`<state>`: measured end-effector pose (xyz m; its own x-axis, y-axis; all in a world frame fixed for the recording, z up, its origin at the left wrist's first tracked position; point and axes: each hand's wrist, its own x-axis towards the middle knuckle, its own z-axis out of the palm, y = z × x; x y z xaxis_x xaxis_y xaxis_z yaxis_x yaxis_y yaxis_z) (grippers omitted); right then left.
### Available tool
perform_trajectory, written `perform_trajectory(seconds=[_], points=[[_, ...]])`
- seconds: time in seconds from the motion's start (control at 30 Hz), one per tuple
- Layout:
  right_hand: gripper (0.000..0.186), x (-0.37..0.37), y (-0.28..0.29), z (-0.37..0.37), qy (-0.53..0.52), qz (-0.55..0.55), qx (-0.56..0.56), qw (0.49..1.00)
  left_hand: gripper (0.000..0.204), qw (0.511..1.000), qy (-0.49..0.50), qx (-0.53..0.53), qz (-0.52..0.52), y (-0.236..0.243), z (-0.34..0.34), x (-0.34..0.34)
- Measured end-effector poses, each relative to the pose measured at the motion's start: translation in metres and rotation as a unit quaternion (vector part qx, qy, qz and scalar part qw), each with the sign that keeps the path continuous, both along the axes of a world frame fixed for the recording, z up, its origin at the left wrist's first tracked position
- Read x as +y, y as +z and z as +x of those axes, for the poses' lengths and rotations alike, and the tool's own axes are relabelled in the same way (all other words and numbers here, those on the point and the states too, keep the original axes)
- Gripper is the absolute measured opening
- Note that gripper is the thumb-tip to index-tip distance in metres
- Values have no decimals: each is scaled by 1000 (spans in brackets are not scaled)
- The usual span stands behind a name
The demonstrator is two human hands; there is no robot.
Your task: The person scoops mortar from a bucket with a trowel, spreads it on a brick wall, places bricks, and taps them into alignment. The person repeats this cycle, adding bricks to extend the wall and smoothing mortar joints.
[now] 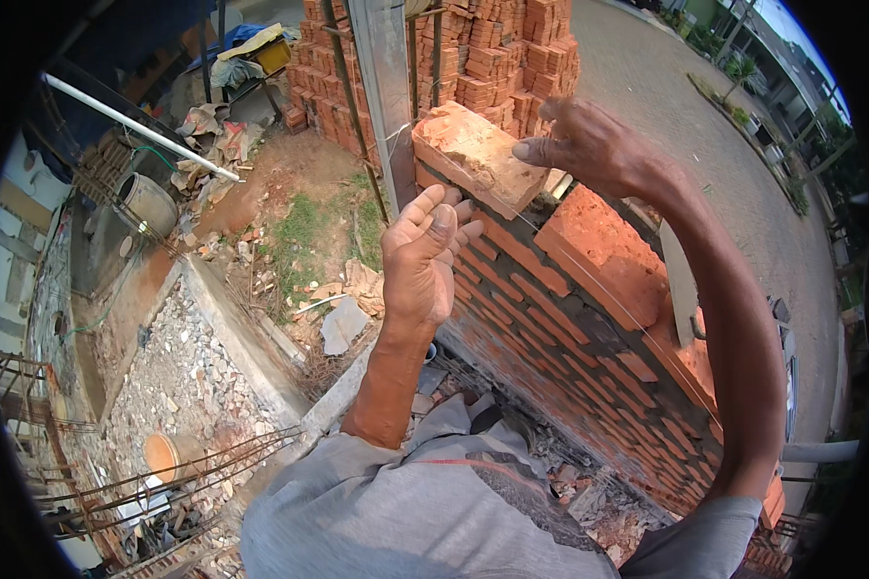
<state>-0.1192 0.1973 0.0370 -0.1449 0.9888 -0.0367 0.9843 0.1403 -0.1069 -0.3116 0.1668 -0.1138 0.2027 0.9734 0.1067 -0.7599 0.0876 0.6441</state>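
Note:
At the top end of the brick wall point(550, 318) lies an orange brick point(478, 154), with rough mortar marks on its upper face. My right hand point(594, 145) is over its right end, thumb and fingers apart, the thumb at the brick's edge; whether it touches I cannot tell. Below the brick's left side is my left hand point(423, 251), fingers loosely bent and apart, with no object visible in it. A thin string point(599, 280) runs along the wall's upper edge. Further down the course, a trowel point(679, 285) rests near more bricks point(603, 236), partly behind my right forearm.
A metal post point(381, 96) rises at the wall's far end. Behind it stand tall brick stacks point(512, 48). Rebar point(174, 482), rubble point(193, 376) and a bucket point(169, 454) lie left. Paved road point(724, 145) runs along the right.

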Motion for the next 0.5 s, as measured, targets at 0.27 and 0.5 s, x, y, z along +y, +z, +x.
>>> perform_trajectory(seconds=[0.27,0.5], points=[[77,33,-22,-16,21,-128,4,992,74,999,8,-21,23,9,4,-5],[67,36,-32,0,28,-68,215,974,80,997,-14,-59,49,13,5,3]])
